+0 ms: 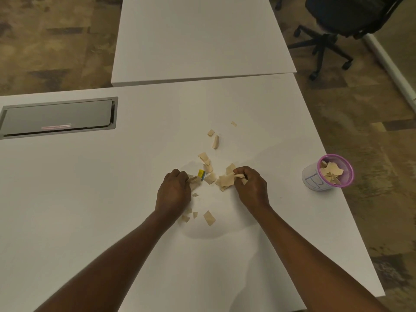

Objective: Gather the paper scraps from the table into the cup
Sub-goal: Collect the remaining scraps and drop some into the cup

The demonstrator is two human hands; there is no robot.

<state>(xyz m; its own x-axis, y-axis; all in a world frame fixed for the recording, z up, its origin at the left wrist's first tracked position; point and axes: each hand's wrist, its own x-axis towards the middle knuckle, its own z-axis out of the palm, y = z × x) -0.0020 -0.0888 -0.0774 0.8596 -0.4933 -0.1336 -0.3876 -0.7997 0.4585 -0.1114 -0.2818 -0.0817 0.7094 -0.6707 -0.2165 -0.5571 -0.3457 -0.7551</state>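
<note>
Your left hand [174, 191] pinches paper scraps [208, 167] against the counter [112, 199], its fingers [181, 175] curled. Your right hand [252, 188] grips a bunch of them. More scraps lie scattered around both hands. The cup [327, 172], partly filled, stands well to the right.

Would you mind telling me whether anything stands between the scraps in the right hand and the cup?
Nothing visible does. Only bare table lies between the right hand, which pinches scraps, and the open cup near the table's right edge.
</note>
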